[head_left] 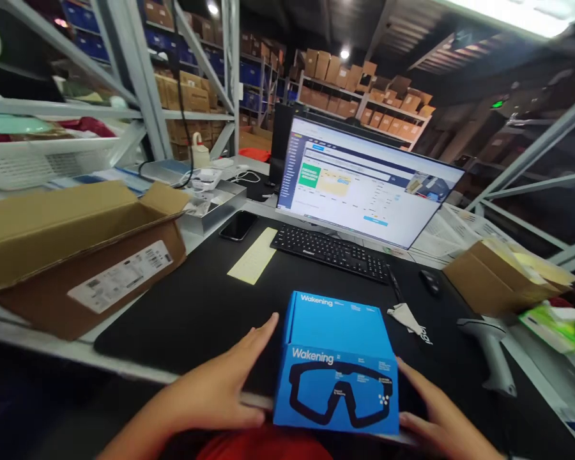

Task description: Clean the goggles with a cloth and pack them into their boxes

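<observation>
A blue box [342, 329] printed with "Wakening" and a picture of black-framed glasses sits at the front edge of the black desk mat. To its left is my left hand [220, 383], thumb and fingers spread, with a small gap between the thumb and the box. My right hand [429, 406] is at the box's right side, its fingers apart and the tips close to or touching the side; contact is hard to tell. Both hands flank the box without wrapping round it. The box's lid is closed.
An opened cardboard box [124, 275] stands at left, near a phone [238, 225] and a yellow sheet [253, 255]. Behind are a keyboard [330, 251] and a lit monitor [364, 179]. At right lie a mouse [430, 282], a barcode scanner [491, 354] and another carton [498, 278].
</observation>
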Action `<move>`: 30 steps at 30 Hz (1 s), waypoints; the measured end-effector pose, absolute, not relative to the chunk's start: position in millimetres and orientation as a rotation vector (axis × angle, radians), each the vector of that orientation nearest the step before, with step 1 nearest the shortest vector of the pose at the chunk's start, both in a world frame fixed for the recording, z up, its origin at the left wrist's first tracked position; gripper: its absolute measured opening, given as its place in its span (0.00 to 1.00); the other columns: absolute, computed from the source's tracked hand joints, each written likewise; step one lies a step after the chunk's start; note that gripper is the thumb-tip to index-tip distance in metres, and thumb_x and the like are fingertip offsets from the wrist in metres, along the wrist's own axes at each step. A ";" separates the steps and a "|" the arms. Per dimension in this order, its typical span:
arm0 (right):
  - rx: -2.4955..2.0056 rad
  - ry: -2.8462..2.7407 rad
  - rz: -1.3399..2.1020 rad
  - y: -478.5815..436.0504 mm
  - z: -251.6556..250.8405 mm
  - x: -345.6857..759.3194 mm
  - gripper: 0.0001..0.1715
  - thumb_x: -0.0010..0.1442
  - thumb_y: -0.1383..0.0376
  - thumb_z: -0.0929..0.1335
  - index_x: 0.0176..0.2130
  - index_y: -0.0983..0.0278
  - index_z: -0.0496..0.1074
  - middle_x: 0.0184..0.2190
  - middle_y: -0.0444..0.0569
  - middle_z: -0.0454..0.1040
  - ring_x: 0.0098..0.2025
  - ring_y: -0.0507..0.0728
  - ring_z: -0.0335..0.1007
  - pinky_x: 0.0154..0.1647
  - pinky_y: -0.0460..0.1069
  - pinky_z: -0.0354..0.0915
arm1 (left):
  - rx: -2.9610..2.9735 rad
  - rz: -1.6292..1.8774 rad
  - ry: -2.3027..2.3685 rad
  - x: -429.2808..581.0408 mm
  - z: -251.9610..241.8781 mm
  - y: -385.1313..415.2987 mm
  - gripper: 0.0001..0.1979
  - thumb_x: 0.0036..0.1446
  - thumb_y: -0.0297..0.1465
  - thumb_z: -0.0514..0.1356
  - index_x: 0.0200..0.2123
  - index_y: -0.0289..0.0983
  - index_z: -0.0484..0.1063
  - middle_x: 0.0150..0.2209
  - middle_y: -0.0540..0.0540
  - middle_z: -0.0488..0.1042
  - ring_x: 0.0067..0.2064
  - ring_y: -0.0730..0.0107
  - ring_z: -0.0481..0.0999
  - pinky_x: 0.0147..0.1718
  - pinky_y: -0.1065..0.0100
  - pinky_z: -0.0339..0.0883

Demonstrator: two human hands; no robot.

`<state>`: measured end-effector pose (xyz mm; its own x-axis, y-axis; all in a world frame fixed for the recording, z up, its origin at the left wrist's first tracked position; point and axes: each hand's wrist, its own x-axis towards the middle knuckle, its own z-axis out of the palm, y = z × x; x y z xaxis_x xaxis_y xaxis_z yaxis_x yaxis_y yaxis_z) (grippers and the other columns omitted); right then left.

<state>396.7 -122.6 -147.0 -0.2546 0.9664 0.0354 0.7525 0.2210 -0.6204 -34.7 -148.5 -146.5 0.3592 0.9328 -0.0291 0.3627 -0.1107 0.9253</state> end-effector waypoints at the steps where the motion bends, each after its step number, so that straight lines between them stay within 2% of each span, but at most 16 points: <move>1: -1.522 -2.059 0.831 -121.9 -136.6 402.9 0.52 0.51 0.43 0.74 0.67 0.59 0.62 0.66 0.62 0.62 0.67 0.71 0.59 0.66 0.66 0.56 | 1.677 0.749 1.115 -43.1 -137.3 -145.6 0.65 0.37 0.34 0.77 0.71 0.53 0.40 0.73 0.44 0.41 0.72 0.40 0.44 0.67 0.39 0.40; 2: -1.400 -2.016 0.929 -119.1 -128.4 405.1 0.62 0.50 0.39 0.73 0.71 0.60 0.51 0.70 0.63 0.54 0.70 0.70 0.52 0.67 0.66 0.52 | 1.715 0.783 1.079 -47.6 -129.3 -140.0 0.69 0.32 0.35 0.79 0.71 0.53 0.39 0.73 0.44 0.38 0.72 0.38 0.42 0.67 0.40 0.40; 4: -1.138 -1.974 1.014 -105.6 -120.0 397.5 0.82 0.41 0.30 0.72 0.73 0.62 0.30 0.73 0.66 0.39 0.72 0.71 0.42 0.67 0.68 0.49 | 1.820 0.845 1.058 -45.0 -119.6 -122.2 0.75 0.25 0.39 0.80 0.72 0.53 0.37 0.74 0.44 0.30 0.72 0.34 0.39 0.66 0.39 0.41; 6: -1.059 -2.040 1.011 -83.8 -121.5 380.5 0.90 0.35 0.29 0.73 0.72 0.63 0.23 0.73 0.69 0.32 0.74 0.70 0.36 0.68 0.67 0.44 | 1.916 0.826 1.059 -31.2 -119.4 -101.0 0.77 0.23 0.41 0.80 0.72 0.53 0.36 0.74 0.44 0.23 0.72 0.30 0.38 0.65 0.38 0.46; 8: -1.035 -2.112 1.077 -62.3 -128.6 364.0 0.94 0.33 0.34 0.77 0.71 0.66 0.20 0.72 0.72 0.36 0.73 0.69 0.38 0.68 0.66 0.42 | 1.957 0.766 1.033 -16.0 -126.0 -82.3 0.72 0.25 0.40 0.79 0.71 0.54 0.42 0.74 0.43 0.23 0.71 0.28 0.43 0.64 0.38 0.49; 9: -1.033 -2.130 1.113 -54.2 -132.9 358.0 0.93 0.34 0.38 0.78 0.71 0.67 0.20 0.71 0.72 0.41 0.72 0.69 0.43 0.68 0.65 0.43 | 1.957 0.752 1.021 -10.3 -130.2 -75.1 0.67 0.28 0.38 0.78 0.71 0.53 0.46 0.74 0.42 0.28 0.70 0.30 0.47 0.64 0.39 0.49; 11: -1.056 -2.103 1.136 -45.2 -141.2 351.4 0.88 0.38 0.46 0.79 0.71 0.67 0.22 0.69 0.70 0.52 0.69 0.68 0.54 0.68 0.65 0.45 | 1.930 0.770 1.045 -4.2 -137.6 -65.4 0.56 0.33 0.33 0.75 0.67 0.50 0.56 0.71 0.39 0.45 0.67 0.34 0.56 0.65 0.42 0.50; 12: -1.077 -2.072 1.113 -43.7 -144.9 350.2 0.85 0.40 0.49 0.79 0.72 0.67 0.24 0.67 0.68 0.55 0.67 0.68 0.57 0.67 0.64 0.46 | 1.909 0.800 1.075 -3.1 -140.2 -62.7 0.52 0.34 0.31 0.74 0.65 0.49 0.60 0.68 0.39 0.53 0.65 0.37 0.60 0.65 0.42 0.51; 14: -1.111 -2.011 1.065 -43.9 -150.6 349.5 0.82 0.40 0.52 0.79 0.73 0.65 0.29 0.66 0.65 0.58 0.66 0.67 0.58 0.67 0.63 0.47 | 1.851 0.888 1.135 -2.5 -142.7 -60.0 0.48 0.33 0.29 0.72 0.62 0.49 0.66 0.62 0.40 0.63 0.61 0.38 0.65 0.64 0.42 0.52; 18: -1.076 -1.944 1.095 -43.3 -150.8 347.1 0.82 0.38 0.49 0.80 0.73 0.64 0.33 0.67 0.64 0.57 0.67 0.68 0.57 0.67 0.63 0.51 | 1.659 1.033 1.092 2.3 -137.0 -54.7 0.44 0.28 0.32 0.75 0.55 0.46 0.71 0.56 0.42 0.69 0.57 0.39 0.69 0.61 0.45 0.58; 20: -1.072 -1.957 1.043 -40.5 -143.7 351.6 0.78 0.42 0.45 0.78 0.73 0.63 0.35 0.67 0.64 0.58 0.67 0.68 0.58 0.66 0.63 0.53 | 1.431 1.063 1.019 8.0 -130.6 -50.4 0.41 0.32 0.36 0.76 0.54 0.44 0.70 0.53 0.42 0.72 0.54 0.41 0.73 0.56 0.48 0.65; 22: -1.185 -1.945 0.757 -38.2 -132.7 369.3 0.65 0.51 0.44 0.74 0.73 0.63 0.43 0.67 0.63 0.59 0.67 0.67 0.57 0.66 0.63 0.54 | 1.051 1.065 1.006 14.6 -123.5 -47.6 0.38 0.41 0.41 0.74 0.55 0.43 0.68 0.49 0.42 0.76 0.49 0.46 0.77 0.50 0.51 0.71; 25: -1.605 -1.673 -0.019 -40.5 -115.9 423.8 0.44 0.61 0.47 0.66 0.67 0.68 0.58 0.65 0.67 0.61 0.67 0.71 0.56 0.65 0.65 0.53 | 0.438 1.041 1.043 22.5 -113.6 -49.9 0.30 0.52 0.44 0.67 0.57 0.42 0.67 0.44 0.42 0.79 0.42 0.52 0.81 0.42 0.53 0.74; 27: -1.971 -1.369 -0.394 -45.9 -110.4 466.3 0.43 0.59 0.47 0.66 0.61 0.75 0.64 0.59 0.76 0.65 0.61 0.79 0.62 0.58 0.70 0.58 | 0.184 1.064 0.976 25.6 -108.3 -55.7 0.27 0.57 0.43 0.63 0.57 0.42 0.68 0.43 0.42 0.79 0.38 0.54 0.81 0.39 0.52 0.75; 28: -2.138 -1.256 -0.430 -49.0 -109.9 484.0 0.43 0.58 0.46 0.67 0.59 0.77 0.66 0.53 0.80 0.68 0.56 0.81 0.67 0.51 0.70 0.62 | 0.101 1.091 0.916 26.9 -106.1 -59.3 0.25 0.58 0.43 0.61 0.58 0.43 0.68 0.44 0.43 0.79 0.38 0.54 0.81 0.39 0.51 0.76; 30: -2.301 -1.094 -0.326 -55.2 -112.0 505.2 0.38 0.58 0.44 0.66 0.49 0.75 0.72 0.38 0.77 0.74 0.41 0.79 0.75 0.37 0.67 0.66 | -0.023 1.152 0.814 29.8 -103.6 -66.8 0.23 0.61 0.40 0.58 0.59 0.46 0.67 0.46 0.44 0.78 0.40 0.54 0.81 0.41 0.49 0.76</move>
